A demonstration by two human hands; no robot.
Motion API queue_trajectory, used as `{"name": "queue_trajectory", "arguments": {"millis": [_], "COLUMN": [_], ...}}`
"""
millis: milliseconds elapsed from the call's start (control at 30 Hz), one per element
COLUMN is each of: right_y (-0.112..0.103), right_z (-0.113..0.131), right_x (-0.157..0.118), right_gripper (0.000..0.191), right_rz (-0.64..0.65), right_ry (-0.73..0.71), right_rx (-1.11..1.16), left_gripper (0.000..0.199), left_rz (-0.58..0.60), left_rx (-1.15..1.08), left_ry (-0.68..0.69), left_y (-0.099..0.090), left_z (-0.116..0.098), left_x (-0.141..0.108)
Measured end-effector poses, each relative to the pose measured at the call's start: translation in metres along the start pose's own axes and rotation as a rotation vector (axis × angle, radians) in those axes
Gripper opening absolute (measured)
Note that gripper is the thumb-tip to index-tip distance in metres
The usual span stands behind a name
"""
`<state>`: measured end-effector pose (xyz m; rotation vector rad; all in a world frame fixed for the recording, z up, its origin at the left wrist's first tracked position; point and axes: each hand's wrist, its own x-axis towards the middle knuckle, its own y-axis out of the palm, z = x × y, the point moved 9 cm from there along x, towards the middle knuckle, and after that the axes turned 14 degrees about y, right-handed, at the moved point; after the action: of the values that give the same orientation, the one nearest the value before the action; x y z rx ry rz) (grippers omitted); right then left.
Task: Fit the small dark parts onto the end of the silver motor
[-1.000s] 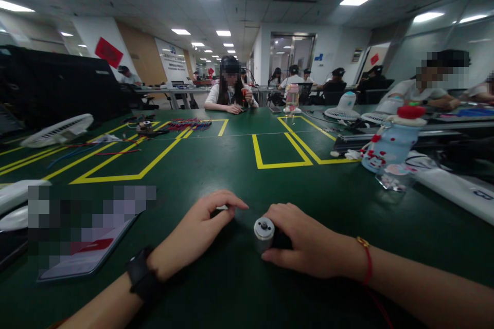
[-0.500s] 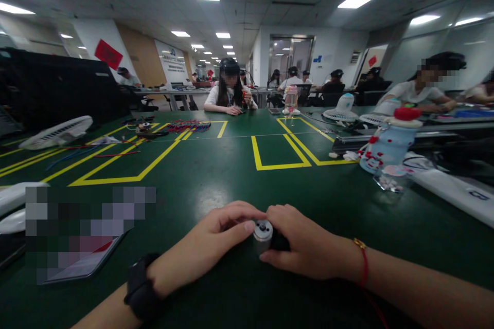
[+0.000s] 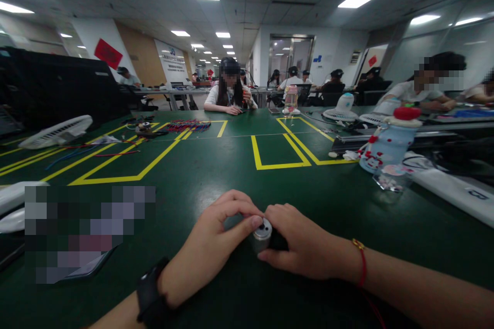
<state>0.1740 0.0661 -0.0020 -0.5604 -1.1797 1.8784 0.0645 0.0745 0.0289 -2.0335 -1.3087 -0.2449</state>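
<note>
A small silver cylindrical electric motor (image 3: 261, 242) stands upright on the green table, its round end face with small holes turned upward. My right hand (image 3: 299, 236) is wrapped around its side, thumb at the front and fingers behind. From the left, my left hand (image 3: 219, 236) reaches over the top, thumb and index finger pinched together at the centre of the end face. Those fingertips cover the spot where the short shaft sits. Whether anything tiny is between them cannot be made out.
The green table (image 3: 200, 164) carries yellow tape outlines. On the left lie a blurred-out flat item (image 3: 88, 267), loose wires (image 3: 189, 126) and a white fan (image 3: 57, 132). A blue bottle (image 3: 391, 144) stands at right beside a white device (image 3: 451, 185). A person (image 3: 224, 97) sits opposite.
My left hand has arched higher, and its thumb has slid inward over the motor's shaft, which showed before. The right hand and the motor have hardly moved.
</note>
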Motion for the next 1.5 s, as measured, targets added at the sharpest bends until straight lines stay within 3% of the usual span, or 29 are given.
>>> {"name": "queue_trajectory", "arguments": {"millis": [133,267,400,500,1033,1333,1500], "right_y": [-0.002,-0.003,-0.002,-0.002,-0.002,-0.003,-0.003], "right_z": [0.000,-0.001,-0.002,-0.003,-0.003,-0.002,-0.003], "right_x": [0.000,0.000,0.000,0.000,0.000,0.001,0.000], "right_gripper": [0.031,0.032,0.030,0.029,0.031,0.029,0.029], "right_rz": [0.011,0.027,0.040,0.039,0.052,0.052,0.043], "right_ry": [0.014,0.024,0.034,0.035,0.031,0.027,0.031], "right_rx": [0.025,0.033,0.032,0.035,0.044,0.062,0.058], "left_gripper": [0.011,0.012,0.011,0.011,0.011,0.024,0.014], "left_rz": [-0.050,0.132,0.376,0.464,0.494,0.346,0.404], "left_rx": [-0.069,-0.011,0.107,0.165,0.210,0.016,-0.023], "left_ry": [-0.023,-0.047,-0.016,0.005,-0.003,-0.109,-0.128], "left_y": [-0.018,-0.027,-0.019,-0.011,-0.007,-0.021,-0.018], "left_z": [0.009,0.025,0.036,0.040,0.042,0.045,0.045], "left_x": [0.001,0.000,-0.006,-0.010,-0.013,-0.006,-0.009]}}
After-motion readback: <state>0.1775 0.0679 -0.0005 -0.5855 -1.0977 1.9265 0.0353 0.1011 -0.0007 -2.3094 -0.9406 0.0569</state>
